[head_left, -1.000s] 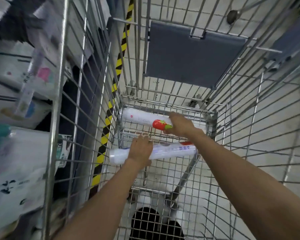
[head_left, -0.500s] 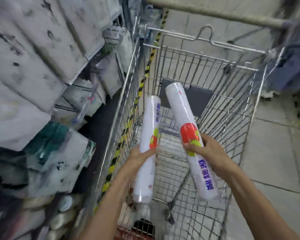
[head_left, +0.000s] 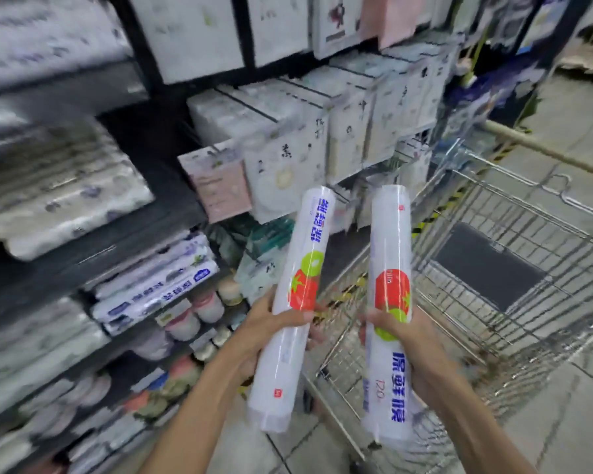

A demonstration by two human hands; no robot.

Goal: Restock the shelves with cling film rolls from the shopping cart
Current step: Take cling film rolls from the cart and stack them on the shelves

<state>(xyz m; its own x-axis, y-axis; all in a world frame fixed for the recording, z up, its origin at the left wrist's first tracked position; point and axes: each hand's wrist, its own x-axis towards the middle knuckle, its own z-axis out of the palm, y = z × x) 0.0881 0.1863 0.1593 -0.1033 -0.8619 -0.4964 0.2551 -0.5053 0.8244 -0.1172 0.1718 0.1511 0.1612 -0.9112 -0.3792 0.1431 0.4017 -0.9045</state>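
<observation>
Dim, flat store light; heavy motion blur smears the shelves (head_left: 124,213) at left, wide-angle bending at edges, faint glare on the cling film rolls (head_left: 391,254).

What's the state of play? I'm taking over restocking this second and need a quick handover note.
Left hand grips one cling film roll at its middle, upright.
Right hand grips a second roll likewise.
Both rolls are out of the shopping cart, held before the shelves.
No other rolls show in the cart's visible part.
Left: shelve both; the shelves are too blurred to pick the slot.
</observation>
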